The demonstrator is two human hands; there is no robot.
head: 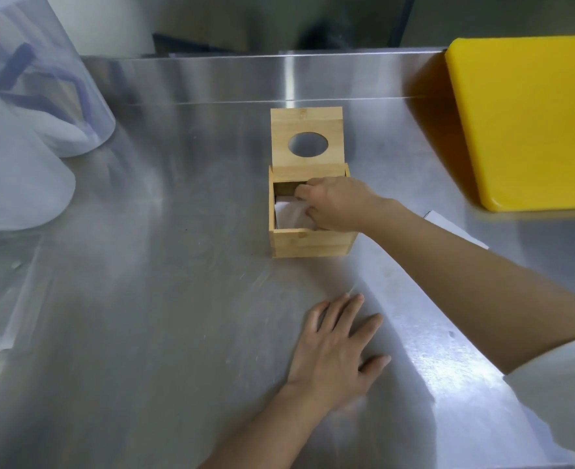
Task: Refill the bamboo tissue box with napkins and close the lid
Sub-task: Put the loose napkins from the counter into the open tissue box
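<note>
At the far left, two clear plastic containers (42, 96) stand on the steel bench (178, 265), blurred at the edge of the view; what they hold cannot be made out.

Near the middle of the bench sits the bamboo tissue box (308, 243). Its lid (306, 137), with a round hole cut through it, is swung up and back, standing at the far edge of the box so the top is open. White napkins (291, 216) lie inside, showing in the left part of the opening.

Below the box and nearer the person, the left hand (337, 353) lies flat on the bench, palm down, fingers spread and holding nothing, well apart from the box.

The right hand (333, 206) reaches in from the right, over the box's right wall and into the opening. Its fingers are curled down onto the napkins and seem to pinch a fold of them, though how firm the grip is cannot be told.

Behind the right forearm, a white sheet (448, 228) peeks out on the bench. At the far right, a yellow cutting board (529, 123) lies on the bench, well apart from the box.
</note>
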